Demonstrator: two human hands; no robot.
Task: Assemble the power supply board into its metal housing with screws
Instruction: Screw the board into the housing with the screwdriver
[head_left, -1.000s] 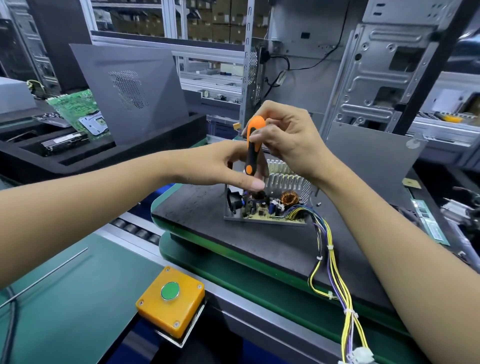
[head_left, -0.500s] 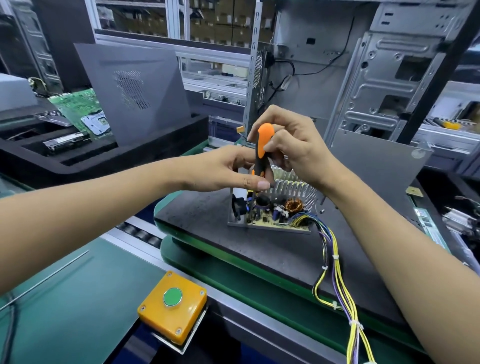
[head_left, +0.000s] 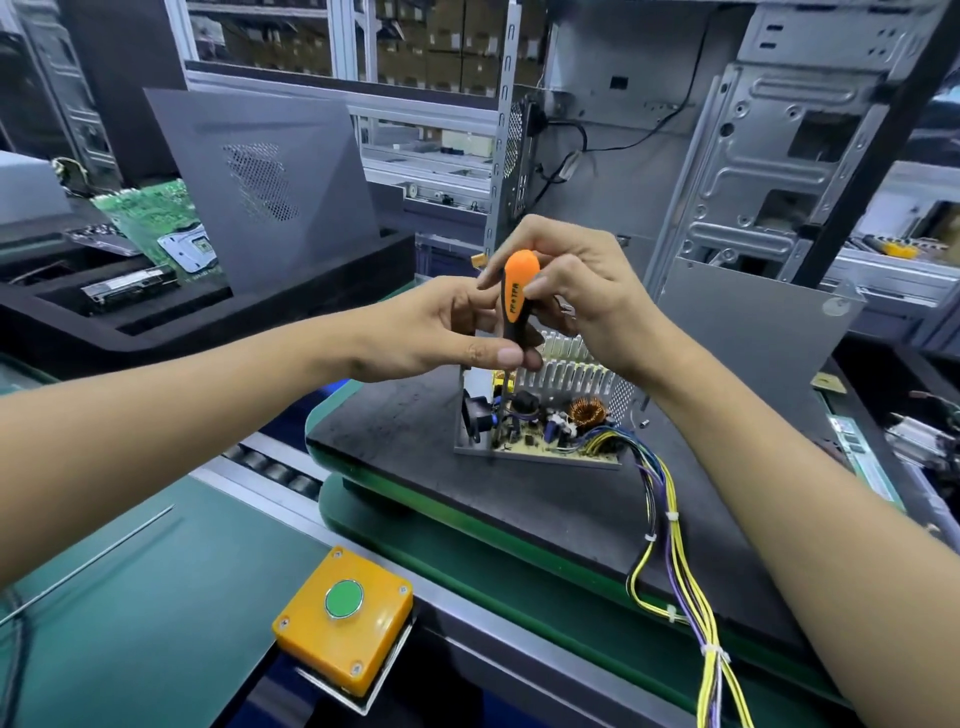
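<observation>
I see both hands on the upright screwdriver (head_left: 518, 306): my right hand (head_left: 582, 291) pinches its orange top, my left hand (head_left: 441, 332) pinches its lower handle. Directly beneath, the power supply board (head_left: 550, 431) sits in its metal housing (head_left: 470, 441) mid-worktop (head_left: 395, 431).

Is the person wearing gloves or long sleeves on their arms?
No. The left hand and right hand wear no gloves, and both forearms show no sleeves right to the picture's edge. No watch or bracelet shows. The fingers have short, plain nails.
</observation>
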